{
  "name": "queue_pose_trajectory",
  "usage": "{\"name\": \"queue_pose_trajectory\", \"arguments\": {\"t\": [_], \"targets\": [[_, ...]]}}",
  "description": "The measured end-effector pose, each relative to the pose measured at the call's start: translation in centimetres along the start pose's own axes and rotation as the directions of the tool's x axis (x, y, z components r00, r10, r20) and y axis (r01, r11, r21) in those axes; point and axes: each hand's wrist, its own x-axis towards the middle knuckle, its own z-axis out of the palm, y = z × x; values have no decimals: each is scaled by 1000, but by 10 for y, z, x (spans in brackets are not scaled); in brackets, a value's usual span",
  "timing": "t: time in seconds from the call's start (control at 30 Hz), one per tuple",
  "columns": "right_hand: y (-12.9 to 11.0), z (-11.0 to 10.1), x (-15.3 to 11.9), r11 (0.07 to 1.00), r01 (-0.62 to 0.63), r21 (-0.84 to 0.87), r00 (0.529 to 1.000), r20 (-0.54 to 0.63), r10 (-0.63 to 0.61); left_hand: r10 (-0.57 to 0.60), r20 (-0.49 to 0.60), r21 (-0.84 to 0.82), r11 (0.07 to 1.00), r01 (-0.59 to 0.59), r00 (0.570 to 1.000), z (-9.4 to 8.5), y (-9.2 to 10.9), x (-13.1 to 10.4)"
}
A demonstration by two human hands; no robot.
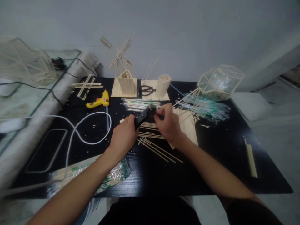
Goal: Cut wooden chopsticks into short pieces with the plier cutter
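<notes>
My left hand (125, 132) is wrapped round a black plier-like hand tool (143, 116), whose head points up and to the right. At that head, my right hand (168, 120) is closed in a pinch; a small pale tip shows there, probably a stick end, mostly hidden by the fingers. Beneath both hands lie thin wooden sticks (151, 125) in a loose row. Several more loose sticks (161, 150) fan out nearer to me. Under my right wrist is a pale wooden board (189, 126).
A yellow glue gun (99, 100) and white cable (93, 143) lie left. Behind stand a stick-built windmill (126, 84), black scissors (147, 90), a stick cup (163, 84) and a geometric stick frame (221, 82). Bagged sticks (114, 175) lie in front; a bundle (251, 159) sits right.
</notes>
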Motion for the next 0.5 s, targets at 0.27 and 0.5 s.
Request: {"name": "queue_pose_trajectory", "arguments": {"t": [0.27, 0.5], "targets": [[1, 4, -2, 1000, 5, -12, 1000, -9, -5, -23, 67, 21, 1000, 22, 997, -2, 2, -2], [3, 6, -2, 996, 85, -27, 995, -41, -86, -75, 170, 97, 994, 59, 982, -6, 6, -1]]}}
